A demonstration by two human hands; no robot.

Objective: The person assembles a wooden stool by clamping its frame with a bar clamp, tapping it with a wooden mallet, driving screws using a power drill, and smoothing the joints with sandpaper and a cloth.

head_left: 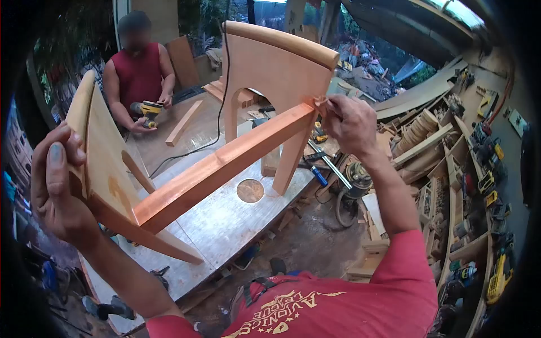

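A wooden frame stands on the worktable, with two arched end panels joined by a reddish-brown rail. My left hand is closed around the outer edge of the left end panel, below its rounded top. At the far end of the rail, by the right end panel, my right hand pinches a small crumpled brown scrap against the wood. Whether the scrap is cloth or sandpaper I cannot tell. The rail looks darker and glossier than the pale panels.
Across the table a person in a red sleeveless shirt holds a yellow-and-black power tool. A black cord hangs down over the table. A blue-handled clamp lies at its right edge. Shelves of tools line the right.
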